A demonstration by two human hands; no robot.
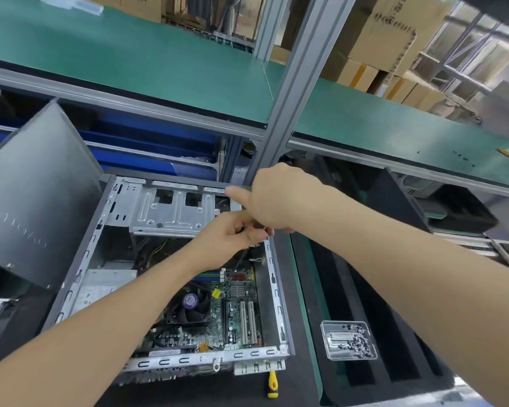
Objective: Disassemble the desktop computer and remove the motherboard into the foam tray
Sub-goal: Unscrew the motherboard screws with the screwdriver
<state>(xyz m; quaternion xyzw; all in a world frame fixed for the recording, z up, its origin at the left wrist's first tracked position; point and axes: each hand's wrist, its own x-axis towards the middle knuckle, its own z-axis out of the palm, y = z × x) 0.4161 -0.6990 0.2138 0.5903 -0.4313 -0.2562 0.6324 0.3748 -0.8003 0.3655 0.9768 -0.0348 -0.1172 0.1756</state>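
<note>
Motherboard lies inside the open case on the worktop. Over the case's far end I see left hand pinching a dark cable; right hand curled round a dark handle, forefinger straight.

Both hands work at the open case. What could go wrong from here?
The left hand grips a thin dark piece, cable or tool shaft, reaching the motherboard; a slip or hard pull might damage it. The tray of screws lies on the foam tray; an arm could knock it.
</note>
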